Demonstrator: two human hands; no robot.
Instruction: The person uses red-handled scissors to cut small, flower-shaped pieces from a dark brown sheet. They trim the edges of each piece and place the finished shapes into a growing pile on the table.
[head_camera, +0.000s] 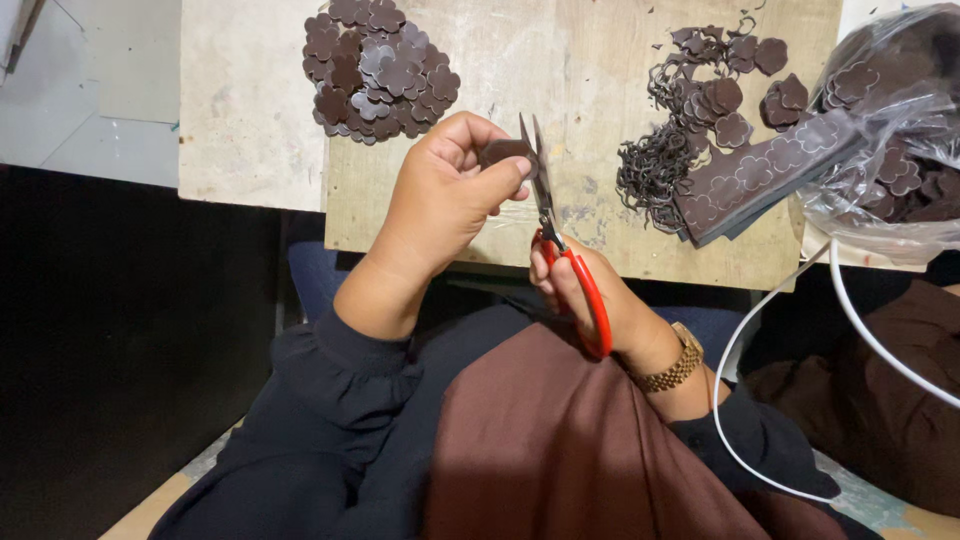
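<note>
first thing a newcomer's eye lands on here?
Centre frame: the red-handled scissors in the right hand, blades up against a small dark brown piece pinched in the left hand. Next, the heap of cut flower-shaped brown pieces at the top of the wooden board. To the right lie curly offcuts and a clear plastic bag of more pieces.

Brown flower-shaped piece (503, 152) in left hand (445, 195), red-handled scissors (560, 240) in right hand (590, 295).
</note>
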